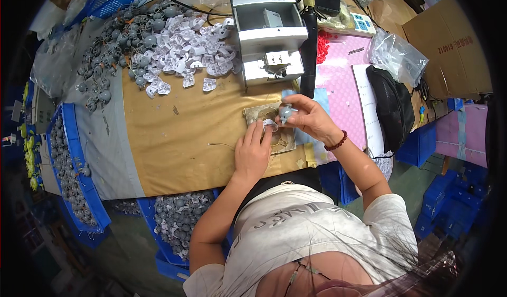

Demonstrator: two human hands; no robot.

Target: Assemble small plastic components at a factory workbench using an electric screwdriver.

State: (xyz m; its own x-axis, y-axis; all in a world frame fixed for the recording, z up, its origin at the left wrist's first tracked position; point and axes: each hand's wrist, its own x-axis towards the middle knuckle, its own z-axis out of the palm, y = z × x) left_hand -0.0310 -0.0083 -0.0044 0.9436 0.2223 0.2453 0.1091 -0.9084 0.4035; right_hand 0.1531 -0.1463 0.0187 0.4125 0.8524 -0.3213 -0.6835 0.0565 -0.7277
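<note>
The right hand (310, 118) half hides a small grey part (285, 112), its shape unclear

I see a heap of white plastic pieces (193, 51) beside a heap of grey round parts (119, 43) on the brown table (174, 138). Behind them stands a small grey machine (268, 33). To the right lie a black bag (393, 107), a cardboard box (449, 49) and a clear plastic bag (396, 54).
</note>
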